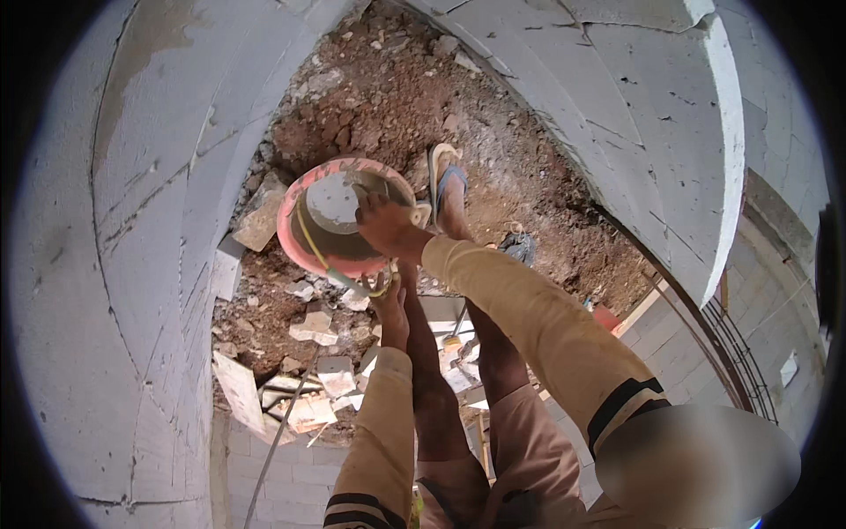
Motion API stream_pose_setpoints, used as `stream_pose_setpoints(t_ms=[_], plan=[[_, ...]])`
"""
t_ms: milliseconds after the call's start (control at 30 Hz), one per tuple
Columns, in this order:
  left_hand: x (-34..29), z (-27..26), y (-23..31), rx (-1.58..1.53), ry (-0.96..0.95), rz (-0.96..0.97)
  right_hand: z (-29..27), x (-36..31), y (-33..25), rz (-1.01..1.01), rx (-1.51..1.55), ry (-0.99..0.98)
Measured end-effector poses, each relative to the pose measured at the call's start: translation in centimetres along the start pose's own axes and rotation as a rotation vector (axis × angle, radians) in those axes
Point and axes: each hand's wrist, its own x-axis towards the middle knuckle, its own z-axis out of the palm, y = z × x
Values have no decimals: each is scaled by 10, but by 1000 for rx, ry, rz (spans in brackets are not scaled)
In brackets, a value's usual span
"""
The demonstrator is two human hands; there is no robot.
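Note:
A round orange-red bucket, its rim smeared with grey, stands on the rubble in front of me. Wet-looking grey material shows inside it. A yellow-green bucket handle arcs across the bucket's left side toward me. My left hand is closed around the near end of this handle, beside the near rim. Over the right part of the bucket's mouth, my right hand is closed with its fingers curled. What it grips, if anything, is hidden. A pale, blunt piece sticks out at the rim just right of that hand.
Grey block walls rise on the left and right, narrowing toward the far end. Reddish soil with stones lies between them. Broken block pieces lie near my legs. My sandalled foot stands right of the bucket. Steel bars curve at right.

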Motion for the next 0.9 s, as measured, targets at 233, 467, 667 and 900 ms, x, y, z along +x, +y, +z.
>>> stream_pose_setpoints(t_ms=[233,467,667,900], plan=[[44,-4,-29,-469,32,-57,27,31,11,10,-127,-449],[98,-10,-41,-639,-157,116,9,38,-4,149,-213,-264],[84,13,-4,-715,-89,242,-47,35,12,61,-160,-362],[46,25,34,-582,-74,400,-130,5,42,-56,-201,-314]])
